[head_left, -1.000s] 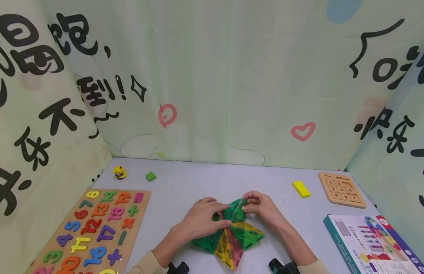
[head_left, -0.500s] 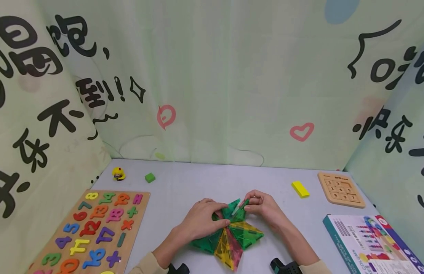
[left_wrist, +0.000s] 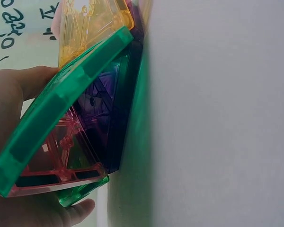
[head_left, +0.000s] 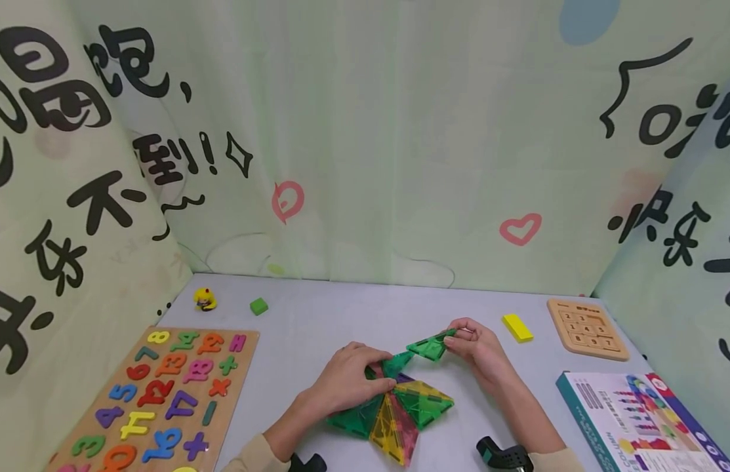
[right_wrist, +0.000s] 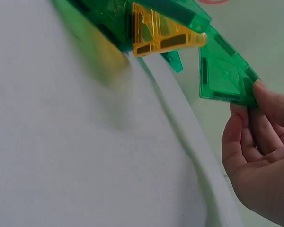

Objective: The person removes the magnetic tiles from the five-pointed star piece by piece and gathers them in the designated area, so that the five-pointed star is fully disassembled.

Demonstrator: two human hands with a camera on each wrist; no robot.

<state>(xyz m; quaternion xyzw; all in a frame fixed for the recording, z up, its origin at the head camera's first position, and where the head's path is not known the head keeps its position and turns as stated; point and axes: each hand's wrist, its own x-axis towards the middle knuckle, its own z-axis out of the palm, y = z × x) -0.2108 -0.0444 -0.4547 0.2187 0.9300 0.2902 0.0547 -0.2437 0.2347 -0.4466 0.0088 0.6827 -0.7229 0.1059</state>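
A build of translucent triangular magnetic tiles (head_left: pixel 425 404), in green, yellow, pink and purple, stands on the table before me. My left hand (head_left: pixel 348 380) grips it from the left, its thumb across the top. In the left wrist view a green tile (left_wrist: pixel 61 111) slants over pink and purple ones. Thumb and fingers of my right hand (head_left: pixel 479 351) pinch a green triangular magnetic tile (head_left: pixel 431 348) by one corner, raised at the build's far right. The right wrist view shows this green tile (right_wrist: pixel 225 71) tilted, close beside the build; whether they touch I cannot tell.
A board of coloured numbers (head_left: pixel 164 396) lies left, a boxed set (head_left: pixel 654 419) right. Farther back are a yellow toy figure (head_left: pixel 205 299), a green block (head_left: pixel 259 306), a yellow block (head_left: pixel 518 327) and a wooden number puzzle (head_left: pixel 588 329). Printed curtains (head_left: pixel 365 144) enclose the table.
My right hand has drawn the green tile away from the build, up and to the right, exposing a purple tile beneath. The left hand has stayed in place.
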